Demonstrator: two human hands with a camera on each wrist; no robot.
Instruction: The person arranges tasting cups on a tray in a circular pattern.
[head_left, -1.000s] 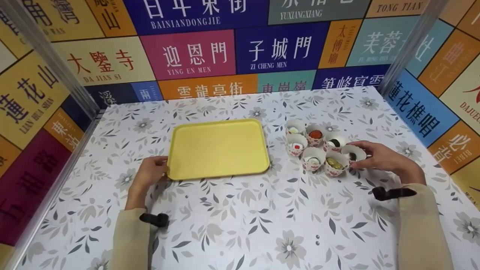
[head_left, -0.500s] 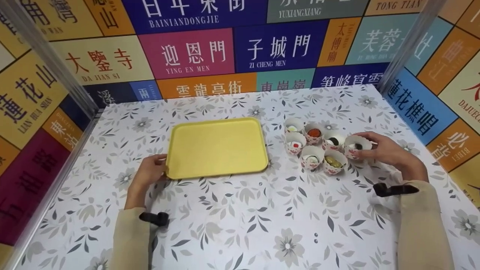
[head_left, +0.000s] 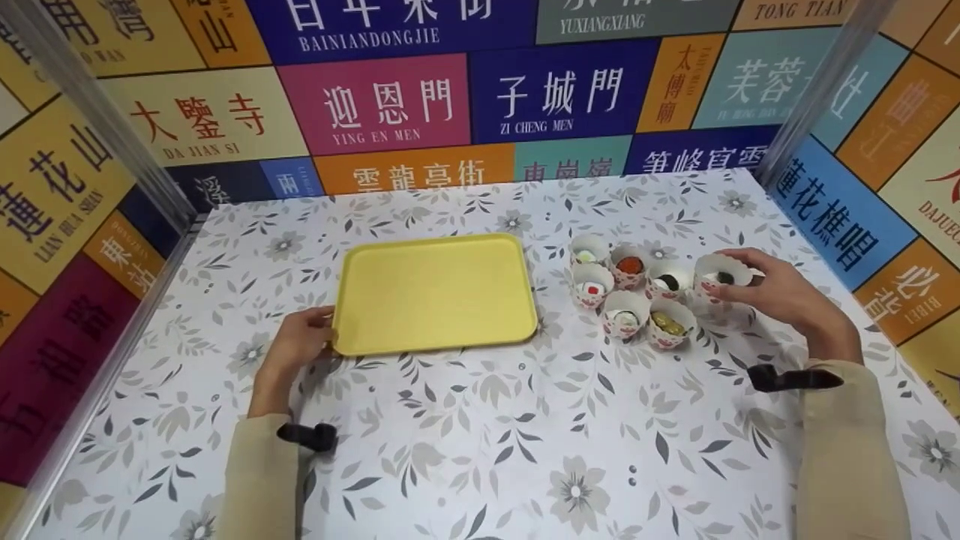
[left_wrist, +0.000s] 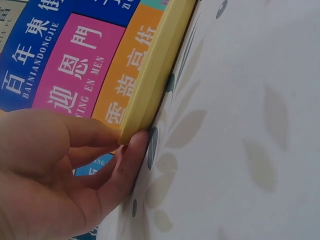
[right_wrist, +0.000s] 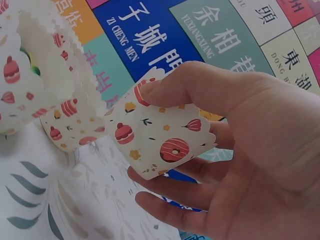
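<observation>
My right hand (head_left: 787,296) holds a paper baking cup (head_left: 720,281), white with red cake prints, between thumb and fingers. Something white with a dark top sits inside it. The right wrist view shows the thumb on the near wall of this cup (right_wrist: 155,132) and the fingers round its far side. At the left, a yellow rectangular tray (head_left: 435,296) lies on the table. My left hand (head_left: 300,341) pinches its left edge near the front corner. In the left wrist view, the fingertips of the left hand (left_wrist: 65,170) meet the rim of the tray (left_wrist: 155,70).
Several similar paper cups stand close together right of the tray: one with an orange-red topping (head_left: 628,267), one with a green-yellow topping (head_left: 667,324), one with a red square (head_left: 592,286). Lettered panels (head_left: 375,97) wall the patterned tabletop (head_left: 480,435) at back and sides.
My right hand has moved its paper cup away from the green-yellow one, farther back and slightly right, and it now appears raised. My left hand stays at the tray.
</observation>
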